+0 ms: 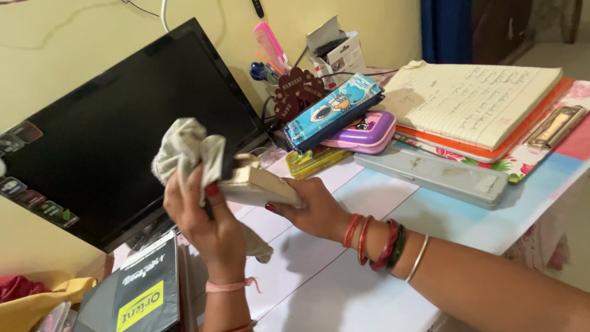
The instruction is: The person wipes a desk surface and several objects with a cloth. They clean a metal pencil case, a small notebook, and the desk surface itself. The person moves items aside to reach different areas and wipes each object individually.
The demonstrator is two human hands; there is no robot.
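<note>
My left hand (206, 224) grips a crumpled grey-white cloth (184, 150) and presses it against one end of a small beige box-shaped object (261, 184). My right hand (310, 209), with several bangles on its wrist, holds that beige object from below and the right side. Both hands hover over the white desk top (319, 283), just in front of a dark flat monitor (110, 135).
Behind the hands lie a blue pencil case (335, 110), a purple case (369, 132) and a yellow-green box (313, 161). A grey flat metal box (439, 175), an open lined notebook (473, 101) and a clipboard sit right. A black booklet (144, 289) lies lower left.
</note>
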